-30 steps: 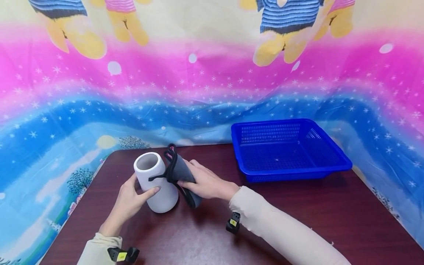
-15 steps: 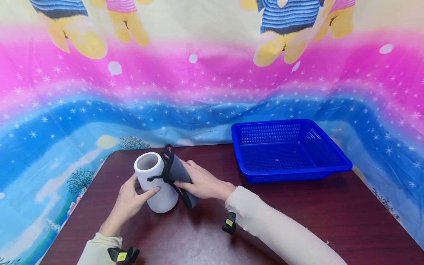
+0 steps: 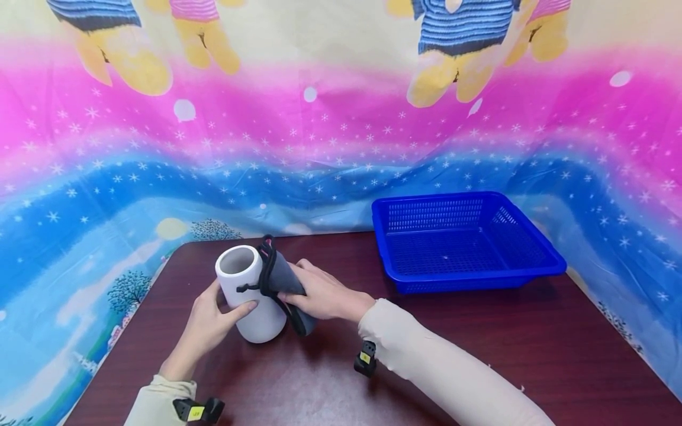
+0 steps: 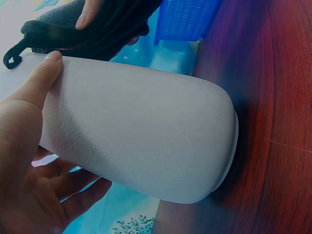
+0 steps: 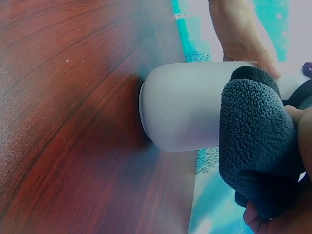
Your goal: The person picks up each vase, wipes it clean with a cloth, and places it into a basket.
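Near the far left corner of the desk (image 3: 341, 384), the vase (image 4: 141, 126) is grasped by the left hand (image 3: 210, 319), and the cloth (image 3: 285, 277) is gripped by the right hand (image 3: 326, 293). Probably stiff and fragile, the vase is best steadied around its narrower upper part; the cloth should fold softly.

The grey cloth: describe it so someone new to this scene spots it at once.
On the dark red table, find the white vase. Beside it, the right hand grips the grey cloth, fuzzy and black-edged, unlike the plain vase.

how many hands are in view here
2: the left hand is gripping the white vase, and the right hand is holding the dark grey cloth beside it.
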Available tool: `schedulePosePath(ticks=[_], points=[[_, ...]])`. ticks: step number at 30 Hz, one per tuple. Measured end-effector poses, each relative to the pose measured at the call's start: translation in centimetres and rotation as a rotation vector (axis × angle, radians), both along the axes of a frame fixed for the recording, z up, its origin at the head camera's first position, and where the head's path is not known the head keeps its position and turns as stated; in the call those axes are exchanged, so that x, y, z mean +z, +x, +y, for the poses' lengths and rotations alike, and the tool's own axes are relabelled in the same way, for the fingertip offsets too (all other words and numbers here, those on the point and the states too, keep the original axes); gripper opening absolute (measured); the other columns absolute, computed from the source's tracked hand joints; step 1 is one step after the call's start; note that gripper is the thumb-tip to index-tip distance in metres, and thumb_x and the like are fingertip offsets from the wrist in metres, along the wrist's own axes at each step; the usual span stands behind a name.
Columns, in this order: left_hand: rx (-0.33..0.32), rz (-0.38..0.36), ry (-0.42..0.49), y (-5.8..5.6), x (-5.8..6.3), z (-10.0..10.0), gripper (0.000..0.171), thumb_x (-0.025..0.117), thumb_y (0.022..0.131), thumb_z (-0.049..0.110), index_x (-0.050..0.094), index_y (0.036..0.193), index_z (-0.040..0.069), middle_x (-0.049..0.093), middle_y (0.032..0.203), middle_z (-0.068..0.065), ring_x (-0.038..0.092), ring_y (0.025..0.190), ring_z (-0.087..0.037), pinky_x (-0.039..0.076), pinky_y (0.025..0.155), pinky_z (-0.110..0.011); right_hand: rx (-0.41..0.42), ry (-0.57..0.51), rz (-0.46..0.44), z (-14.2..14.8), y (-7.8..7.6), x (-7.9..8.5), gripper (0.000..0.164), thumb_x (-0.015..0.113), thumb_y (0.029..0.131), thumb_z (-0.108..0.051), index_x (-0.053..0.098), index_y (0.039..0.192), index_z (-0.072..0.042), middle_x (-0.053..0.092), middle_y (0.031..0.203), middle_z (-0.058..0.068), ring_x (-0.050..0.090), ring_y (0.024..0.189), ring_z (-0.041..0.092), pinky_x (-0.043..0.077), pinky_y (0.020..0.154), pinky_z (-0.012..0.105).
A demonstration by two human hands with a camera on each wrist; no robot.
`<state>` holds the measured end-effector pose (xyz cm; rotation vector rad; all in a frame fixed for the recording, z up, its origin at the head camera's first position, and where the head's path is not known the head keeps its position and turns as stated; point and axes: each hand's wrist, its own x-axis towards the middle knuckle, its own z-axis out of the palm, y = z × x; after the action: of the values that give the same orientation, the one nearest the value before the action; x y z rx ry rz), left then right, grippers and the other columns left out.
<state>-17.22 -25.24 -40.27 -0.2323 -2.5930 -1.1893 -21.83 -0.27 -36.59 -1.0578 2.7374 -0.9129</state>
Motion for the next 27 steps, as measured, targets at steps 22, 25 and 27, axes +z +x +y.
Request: schedulePosePath(ticks=[22, 25, 27], points=[[0.012, -0.012, -0.007, -0.11, 0.06, -0.01, 0.065, 0.083, 0.085, 0.027, 0.052, 0.138, 0.005, 0.067, 0.124, -0.020, 0.069, 0.110, -0.035, 0.058, 0.082, -0.024, -0.018, 0.026, -0.012, -0.46, 0.07, -0.62, 0.042, 0.066, 0.098, -0.039, 0.055, 0.137, -0.027, 0.061, 0.109, -0.001, 0.052, 0.098, 0.010, 0.052, 0.080, 0.025], [0.007, -0.007, 0.005, -0.12, 0.02, 0.07, 0.065, 0.083, 0.085, 0.025, 0.052, 0.138, 0.005, 0.067, 0.125, -0.020, 0.069, 0.111, -0.035, 0.061, 0.085, -0.033, -0.016, 0.039, -0.018, -0.41, 0.09, -0.80, 0.042, 0.065, 0.098, -0.038, 0.054, 0.138, -0.028, 0.061, 0.109, -0.001, 0.052, 0.098, 0.010, 0.052, 0.079, 0.025], [0.003, -0.004, 0.014, -0.11, 0.01, 0.14, 0.065, 0.083, 0.085, 0.024, 0.051, 0.138, 0.004, 0.066, 0.126, -0.020, 0.069, 0.111, -0.036, 0.061, 0.086, -0.040, -0.012, 0.044, -0.024, -0.35, 0.10, -0.95, 0.042, 0.065, 0.098, -0.038, 0.054, 0.138, -0.028, 0.060, 0.108, -0.001, 0.052, 0.098, 0.009, 0.052, 0.079, 0.024]])
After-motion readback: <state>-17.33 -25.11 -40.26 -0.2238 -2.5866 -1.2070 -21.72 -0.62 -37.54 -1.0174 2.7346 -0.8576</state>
